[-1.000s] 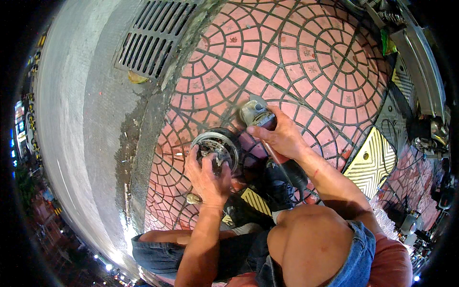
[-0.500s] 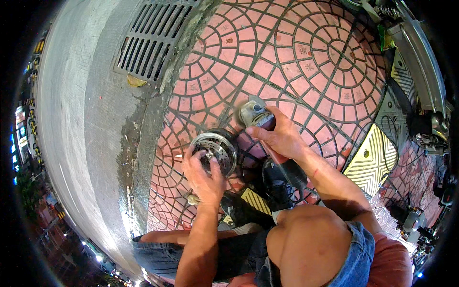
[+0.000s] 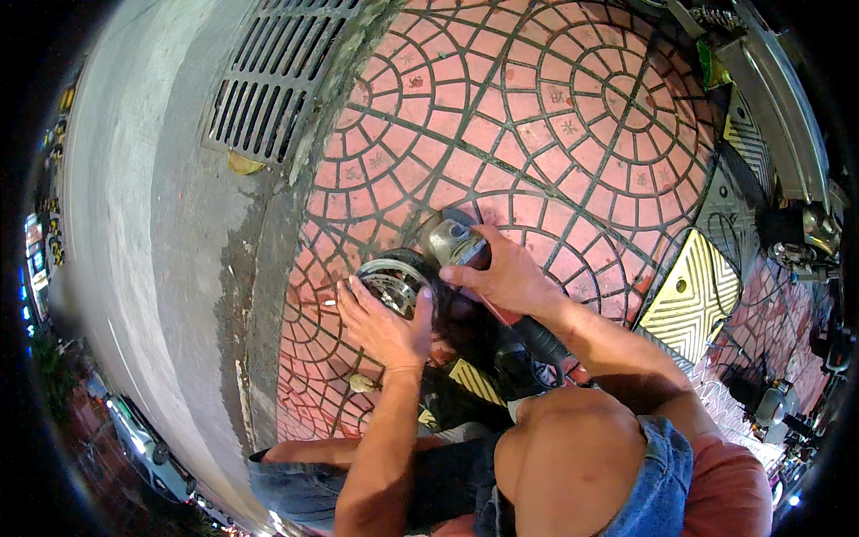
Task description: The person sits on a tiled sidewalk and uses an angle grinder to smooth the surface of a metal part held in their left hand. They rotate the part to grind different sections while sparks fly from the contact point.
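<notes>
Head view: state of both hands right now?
Left hand: open, fingers spread on the round metal wheel part.
Right hand: closed around the grey angle grinder.

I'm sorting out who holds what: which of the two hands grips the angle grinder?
The right hand grips the angle grinder; the left hand rests on the round metal part.

Light is artificial and fairly bright over the red paving (image 3: 537, 134) at centre, warm in tone, with soft shadows gathered near the hands. The concrete gutter (image 3: 134, 224) on the left reads grey and evenly lit. Small glaring lamps burn at the near left rim. Fisheye bending is strong — straight edges curve toward a black surround. The centre is reasonably sharp; the rim smears.
</notes>
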A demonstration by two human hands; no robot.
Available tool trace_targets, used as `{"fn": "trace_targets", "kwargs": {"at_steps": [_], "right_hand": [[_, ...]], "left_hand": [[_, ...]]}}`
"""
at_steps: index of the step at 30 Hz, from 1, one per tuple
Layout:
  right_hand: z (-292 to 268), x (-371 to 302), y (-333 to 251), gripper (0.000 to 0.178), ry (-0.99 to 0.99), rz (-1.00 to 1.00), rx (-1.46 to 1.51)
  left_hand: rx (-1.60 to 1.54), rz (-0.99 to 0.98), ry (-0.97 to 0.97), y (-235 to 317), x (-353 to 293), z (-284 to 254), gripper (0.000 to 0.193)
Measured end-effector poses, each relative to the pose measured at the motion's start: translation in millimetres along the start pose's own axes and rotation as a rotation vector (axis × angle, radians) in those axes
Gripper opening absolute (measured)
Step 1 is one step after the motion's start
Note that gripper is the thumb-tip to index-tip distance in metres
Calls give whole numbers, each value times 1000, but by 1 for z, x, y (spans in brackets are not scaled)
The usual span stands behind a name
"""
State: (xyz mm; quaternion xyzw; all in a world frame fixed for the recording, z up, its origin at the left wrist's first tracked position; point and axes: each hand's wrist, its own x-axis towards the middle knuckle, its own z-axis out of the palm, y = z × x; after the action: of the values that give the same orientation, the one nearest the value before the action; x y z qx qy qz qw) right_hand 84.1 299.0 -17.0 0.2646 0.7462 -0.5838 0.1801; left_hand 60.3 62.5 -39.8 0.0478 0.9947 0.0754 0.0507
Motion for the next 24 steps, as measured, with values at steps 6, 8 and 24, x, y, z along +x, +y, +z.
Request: {"fn": "trace_targets", "kwargs": {"at_steps": [6,8,24], "right_hand": [[16,8,9,86,14,-49,-6],[15,9,3,85,-32,3,24],[13,42,-43,82,-174,81,-50]], "left_hand": [[-4,-14,48,5,0,2,117],[-11,-23,47,4,1,2,117],[-41,46,66,-7,2,2,121]]}}
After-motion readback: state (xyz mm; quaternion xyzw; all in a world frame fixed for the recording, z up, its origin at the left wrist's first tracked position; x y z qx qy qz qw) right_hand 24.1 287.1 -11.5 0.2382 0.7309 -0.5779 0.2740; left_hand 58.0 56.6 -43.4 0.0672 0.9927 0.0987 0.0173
